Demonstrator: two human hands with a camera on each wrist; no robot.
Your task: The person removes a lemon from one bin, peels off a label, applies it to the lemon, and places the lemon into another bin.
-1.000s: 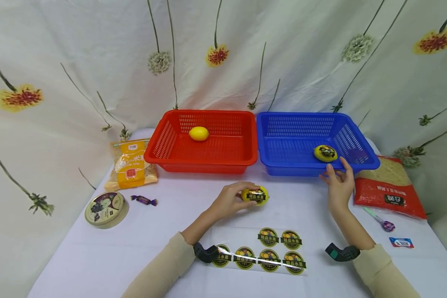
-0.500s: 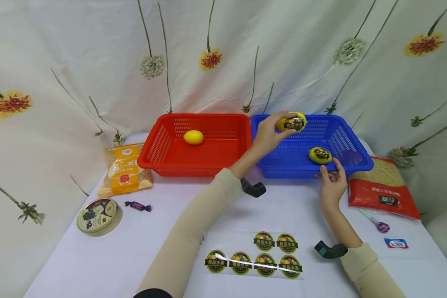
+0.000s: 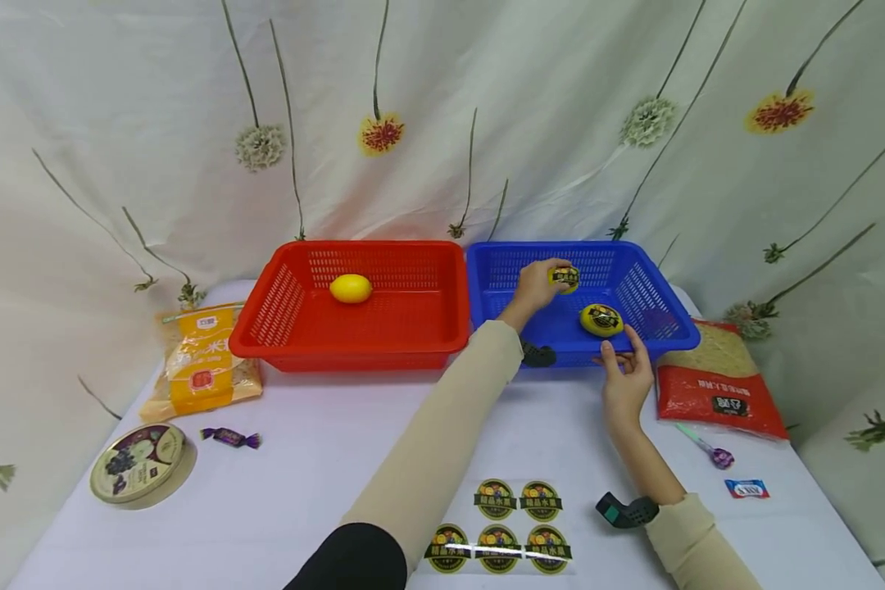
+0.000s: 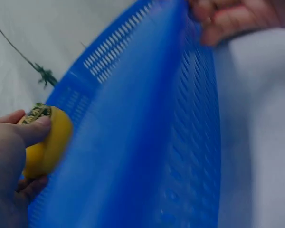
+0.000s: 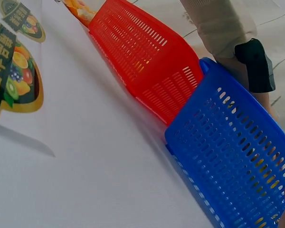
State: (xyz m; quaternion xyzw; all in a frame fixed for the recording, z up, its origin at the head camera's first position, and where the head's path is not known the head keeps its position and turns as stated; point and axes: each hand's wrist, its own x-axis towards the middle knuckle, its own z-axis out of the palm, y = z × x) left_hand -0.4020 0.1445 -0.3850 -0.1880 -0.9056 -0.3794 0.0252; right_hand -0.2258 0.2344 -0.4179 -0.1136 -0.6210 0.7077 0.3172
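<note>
My left hand (image 3: pixel 535 287) grips a yellow lemon (image 3: pixel 565 279) inside the blue basket (image 3: pixel 487 283). A round black-and-gold label is stuck on this lemon. In the left wrist view, the thumb lies over the label and the fingers reach round the lemon's other side. A second labelled lemon (image 3: pixel 601 320) lies in the same basket, near its front wall. Beside it, my right hand (image 3: pixel 625 393) holds the basket's front rim, its fingers partly hidden. A plain lemon (image 3: pixel 350 288) sits in the red basket (image 3: pixel 369 360) to the left.
A sheet of round labels (image 3: pixel 497 549) lies at the front of the table. Left are a yellow food bag (image 3: pixel 206 360), a round tin (image 3: pixel 138 463) and a purple candy (image 3: pixel 231 437). Right are a red bag (image 3: pixel 715 389), a lollipop (image 3: pixel 719 456) and a small wrapped candy (image 3: pixel 746 488).
My left hand has carried the labelled lemon from above the table up over the blue basket, then down into it. The right hand stays at the rim. The head view has shifted right.
</note>
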